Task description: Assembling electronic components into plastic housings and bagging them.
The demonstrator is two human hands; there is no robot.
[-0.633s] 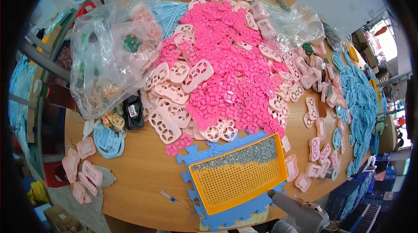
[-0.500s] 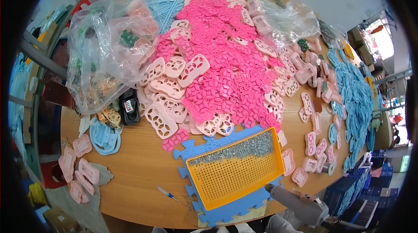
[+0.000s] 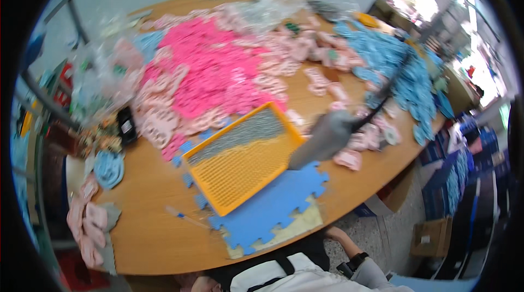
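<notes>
My right hand (image 3: 337,234) is low beside my lap at the table's front edge, with a dark band on its wrist; its fingers are mostly hidden. A bit of skin at the bottom edge, apparently my left hand (image 3: 206,284), barely shows, its fingers unreadable. In front of me a yellow perforated tray (image 3: 232,185) sits askew on a blue foam mat (image 3: 281,199). Small silver metal pieces (image 3: 240,133) fill its far side. A grey tool with a black cable (image 3: 325,139), blurred, crosses the tray's right corner; neither hand is on it.
Bright pink openwork pieces (image 3: 210,62) heap up at the back, pale pink ones (image 3: 158,122) around them. Blue strands (image 3: 404,79) lie at far right. At left are a black device (image 3: 126,126), a blue coil (image 3: 109,169) and a slim pointed tool (image 3: 185,216).
The whole view has swung and blurred. My right hand and sleeve have come into sight. More foam mat shows in front of the tray, and the grey tool now overlaps its corner.
</notes>
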